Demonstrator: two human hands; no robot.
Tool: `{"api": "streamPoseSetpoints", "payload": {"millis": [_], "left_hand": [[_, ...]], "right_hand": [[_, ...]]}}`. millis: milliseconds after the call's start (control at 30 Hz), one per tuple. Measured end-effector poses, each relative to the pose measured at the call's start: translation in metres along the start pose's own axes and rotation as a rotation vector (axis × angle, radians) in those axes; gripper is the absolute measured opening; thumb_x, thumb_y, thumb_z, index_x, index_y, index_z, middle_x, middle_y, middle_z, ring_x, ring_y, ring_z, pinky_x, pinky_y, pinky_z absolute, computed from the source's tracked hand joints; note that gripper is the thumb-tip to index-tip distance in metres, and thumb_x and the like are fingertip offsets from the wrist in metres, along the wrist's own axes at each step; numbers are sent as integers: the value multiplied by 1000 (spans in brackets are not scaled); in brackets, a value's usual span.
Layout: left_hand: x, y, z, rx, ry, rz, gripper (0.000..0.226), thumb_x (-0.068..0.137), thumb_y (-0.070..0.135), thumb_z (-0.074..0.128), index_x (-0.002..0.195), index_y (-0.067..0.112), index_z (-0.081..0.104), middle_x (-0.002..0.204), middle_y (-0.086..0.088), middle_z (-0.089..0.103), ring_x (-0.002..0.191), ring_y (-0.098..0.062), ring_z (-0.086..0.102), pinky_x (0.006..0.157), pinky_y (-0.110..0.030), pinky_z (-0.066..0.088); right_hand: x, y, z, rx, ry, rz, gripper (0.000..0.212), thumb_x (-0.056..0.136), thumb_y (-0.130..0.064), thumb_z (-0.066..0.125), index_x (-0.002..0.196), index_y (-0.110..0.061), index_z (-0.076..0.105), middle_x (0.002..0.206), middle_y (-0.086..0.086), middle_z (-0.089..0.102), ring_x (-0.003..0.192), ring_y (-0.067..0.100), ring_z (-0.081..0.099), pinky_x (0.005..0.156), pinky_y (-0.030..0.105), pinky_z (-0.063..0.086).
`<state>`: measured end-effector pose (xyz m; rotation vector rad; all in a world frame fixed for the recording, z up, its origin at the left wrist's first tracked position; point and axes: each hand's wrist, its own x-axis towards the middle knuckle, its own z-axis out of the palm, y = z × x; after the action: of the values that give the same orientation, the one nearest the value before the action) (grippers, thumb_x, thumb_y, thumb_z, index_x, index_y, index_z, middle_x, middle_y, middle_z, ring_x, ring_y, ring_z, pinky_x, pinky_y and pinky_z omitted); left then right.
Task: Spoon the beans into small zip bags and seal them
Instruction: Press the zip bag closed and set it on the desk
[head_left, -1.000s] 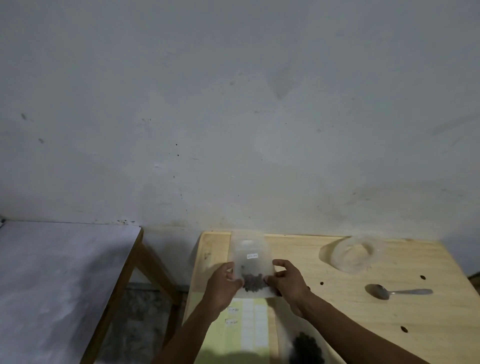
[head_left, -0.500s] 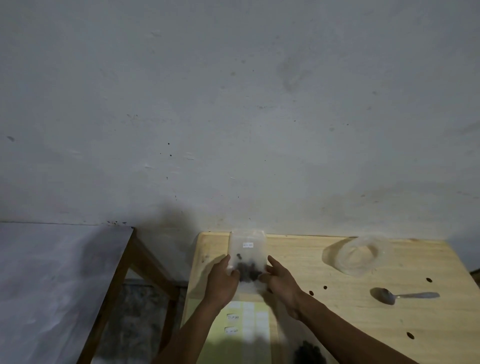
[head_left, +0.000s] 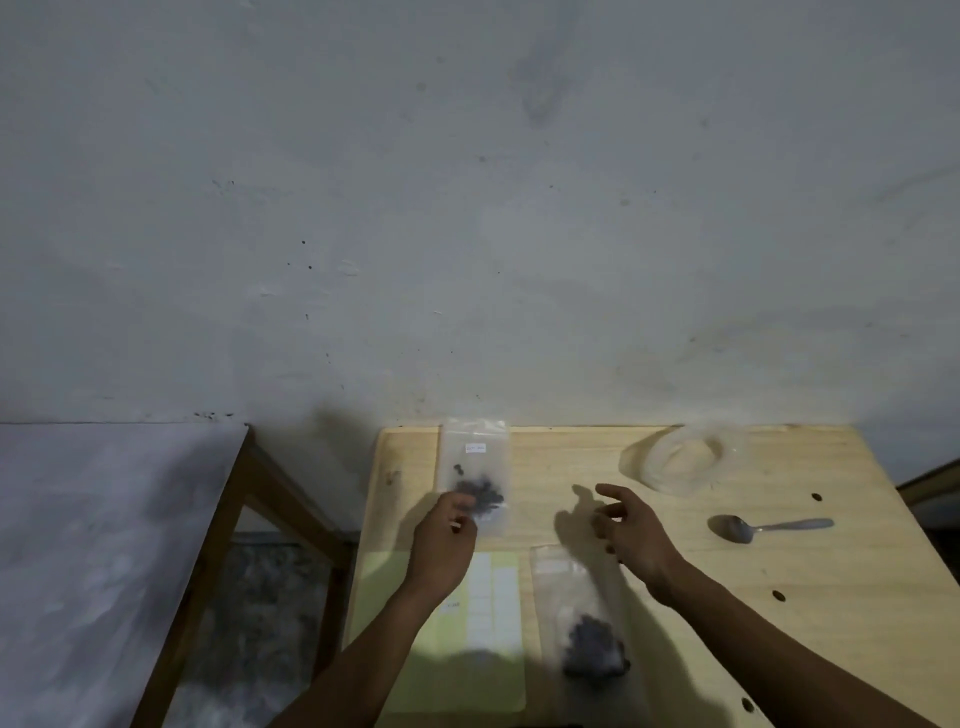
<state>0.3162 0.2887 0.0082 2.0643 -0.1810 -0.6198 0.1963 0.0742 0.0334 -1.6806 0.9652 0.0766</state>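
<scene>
Fingers of left hand (head_left: 444, 540) pinched the labelled zip bag (head_left: 474, 470) of beans; right hand (head_left: 631, 530) hung loose, empty; spoon (head_left: 769, 528) idle, more filling likely left.

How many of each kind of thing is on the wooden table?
Zip bags with beans: 2
Spoons: 1
Clear plastic bowls: 1
Label sheets: 1
Total: 5
</scene>
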Motion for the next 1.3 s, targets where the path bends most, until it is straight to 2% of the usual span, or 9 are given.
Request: {"api": "streamPoseSetpoints", "payload": {"millis": [167, 300, 500, 633, 700, 833, 1100, 1200, 1300], "left_hand": [[-24, 2, 28, -43, -356, -233, 26, 96, 19, 52, 123, 20, 54, 106, -3, 61, 83, -17, 64, 66, -28, 49], [-43, 11, 46, -68, -446, -388, 42, 94, 22, 57, 134, 15, 49, 108, -4, 61, 88, -17, 63, 65, -30, 56], [-59, 17, 59, -21, -477, -368, 38, 93, 26, 55, 130, 20, 50, 106, -1, 61, 101, -20, 62, 80, -32, 53], [-65, 18, 58, -82, -374, -283, 31, 91, 21, 55, 121, 24, 51, 100, -2, 62, 80, -19, 55, 69, -30, 44], [-66, 22, 53, -127, -267, -227, 25, 91, 16, 55, 114, 25, 49, 101, -1, 60, 77, -19, 55, 68, -31, 46], [-63, 31, 33, -194, -108, -125, 24, 94, 15, 56, 114, 27, 50, 104, 1, 58, 83, -15, 58, 69, -28, 48], [-57, 29, -31, -285, 104, 62, 35, 94, 12, 61, 120, 32, 47, 109, 7, 62, 91, -4, 62, 64, -10, 47], [-56, 18, -58, -329, 192, 26, 35, 95, 9, 58, 124, 27, 51, 105, -4, 66, 88, -16, 66, 64, -19, 53], [-57, 5, -83, -428, 284, 7, 37, 94, -1, 53, 125, 19, 52, 94, -13, 66, 74, -19, 65, 57, -23, 53]], "right_hand": [[-17, 34, -23, -352, -15, 45, 40, 91, -19, 60, 130, -11, 56, 114, 11, 66, 96, 24, 63, 76, 31, 48], [-39, 48, -25, -474, -153, 57, 21, 93, -16, 55, 103, -4, 70, 99, 12, 71, 88, 25, 67, 81, 37, 54], [-62, 53, -17, -452, -181, 44, 20, 89, -11, 56, 101, -7, 72, 90, 6, 74, 76, 16, 69, 61, 15, 51], [-61, 49, -13, -477, -24, 1, 19, 94, -22, 55, 106, -11, 63, 100, 5, 69, 84, 18, 63, 70, 25, 47], [-58, 42, -13, -347, -8, -5, 15, 95, -24, 57, 98, -10, 62, 88, 6, 69, 72, 18, 65, 69, 32, 51], [-55, 15, -3, -122, -83, -21, 14, 97, -14, 55, 87, -5, 59, 74, 9, 63, 57, 15, 57, 49, 19, 44], [-37, -37, 59, 34, -238, -160, 25, 97, -29, 58, 86, -7, 61, 73, 6, 66, 61, 15, 60, 56, 24, 47], [-32, -44, 84, -38, -276, -213, 27, 100, -30, 51, 91, -9, 64, 79, 6, 67, 66, 17, 62, 60, 27, 50], [-23, -36, 106, -436, -349, -412, 20, 99, -24, 49, 82, -19, 61, 87, 2, 66, 75, 17, 61, 78, 39, 54]]}}
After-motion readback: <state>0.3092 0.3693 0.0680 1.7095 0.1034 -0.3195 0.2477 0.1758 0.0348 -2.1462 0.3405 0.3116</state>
